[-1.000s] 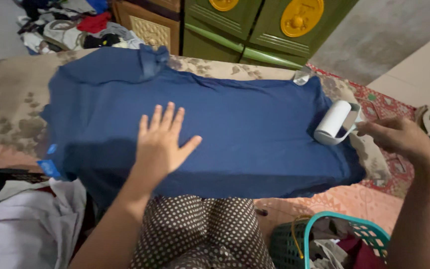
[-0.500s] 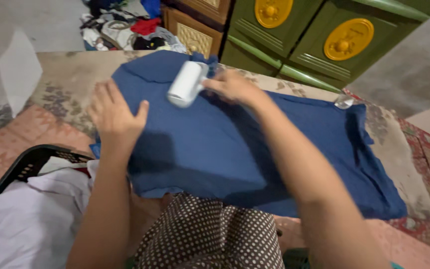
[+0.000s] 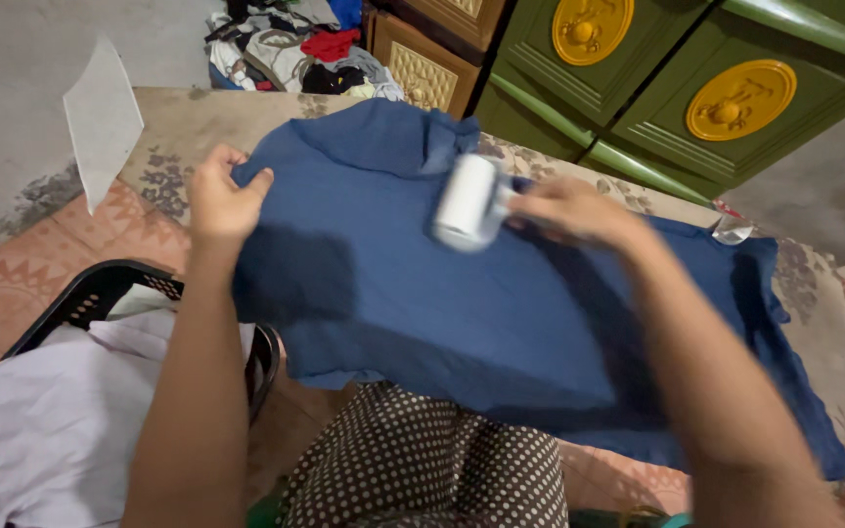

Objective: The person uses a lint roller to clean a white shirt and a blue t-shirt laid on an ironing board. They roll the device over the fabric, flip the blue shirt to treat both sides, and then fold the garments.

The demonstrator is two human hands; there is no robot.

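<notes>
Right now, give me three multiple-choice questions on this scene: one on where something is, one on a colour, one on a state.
1. Where is the lint roller?
A. In the black basket
B. Over the blue garment, near its collar
C. On the green cabinet

2. What colour are the round medallions on the cabinet doors?
A. Yellow
B. Red
C. White

3. What is the left hand doing?
A. Lying flat and open
B. Hanging free of everything
C. Gripping the blue garment's edge

Answers:
1 B, the right hand holds the roller above the blue garment.
2 A, both discs are yellow against green.
3 C, its fingers curl around the cloth's edge.
</notes>
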